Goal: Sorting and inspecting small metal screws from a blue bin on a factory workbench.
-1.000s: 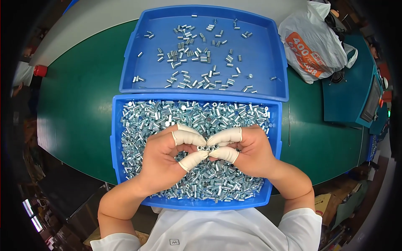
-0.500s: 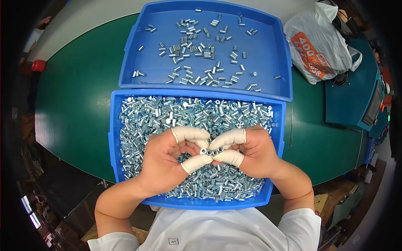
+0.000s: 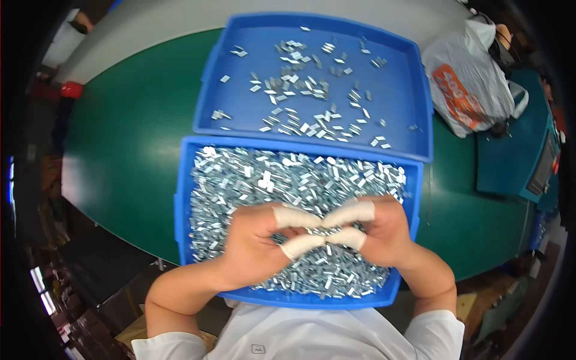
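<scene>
Over the near blue tray (image 3: 187,198), my left hand (image 3: 258,240) and my right hand (image 3: 384,234) meet with thumbs and index fingers pinched. Off-white finger cots cover those thumbs and index fingers. A short row of small metal sleeves (image 3: 324,230) is gripped between both hands' fingertips; motion blur hides their detail. Beneath the hands, shiny silvery metal sleeves (image 3: 327,273) fill the near tray in a loose heap. The far blue tray (image 3: 252,114) holds a thinner scatter of similar sleeves (image 3: 294,78).
Both trays stand on a green table (image 3: 120,162), the far one against the near one's back edge. At the back right lie a grey plastic bag (image 3: 444,57) with an orange print and a teal device (image 3: 513,159). A red object (image 3: 71,90) sits at the far left edge.
The whole view has shifted, so trays and hands appear farther right and slightly lower, and the picture is blurred. Both hands still pinch the metal sleeves together above the near tray.
</scene>
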